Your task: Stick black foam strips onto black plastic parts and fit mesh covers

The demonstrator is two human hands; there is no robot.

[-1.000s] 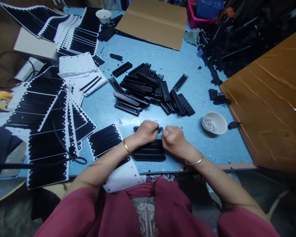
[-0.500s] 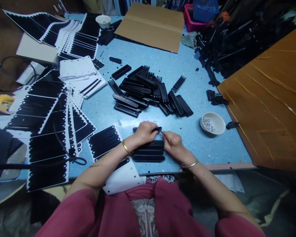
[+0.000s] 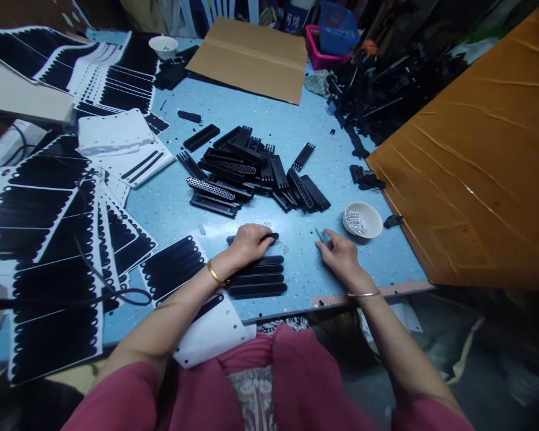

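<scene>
My left hand (image 3: 250,242) is closed round a slim black bar (image 3: 273,236) with rounded ends, held just above the table. Below it, several similar black bars (image 3: 263,279) lie side by side in a row, partly under my left wrist. My right hand (image 3: 342,254) pinches thin metal tweezers (image 3: 318,234), their tips pointing up and left. Just beyond that hand stands a white bowl (image 3: 374,225) holding many tiny silver pieces (image 3: 356,222). Beside my left forearm lies a white sheet of black adhesive-looking strips (image 3: 175,263).
A heap of black plastic parts (image 3: 251,164) lies mid-table. More strip sheets (image 3: 56,287) cover the left side, with a cable across them. Flat cardboard (image 3: 251,57) lies at the back. A large brown taped box (image 3: 471,179) borders the right, near dark clutter (image 3: 386,90).
My right hand has drawn away from the black bar, moving right with the tweezers towards the white bowl. My left hand still holds the bar. The whole view has shifted somewhat.
</scene>
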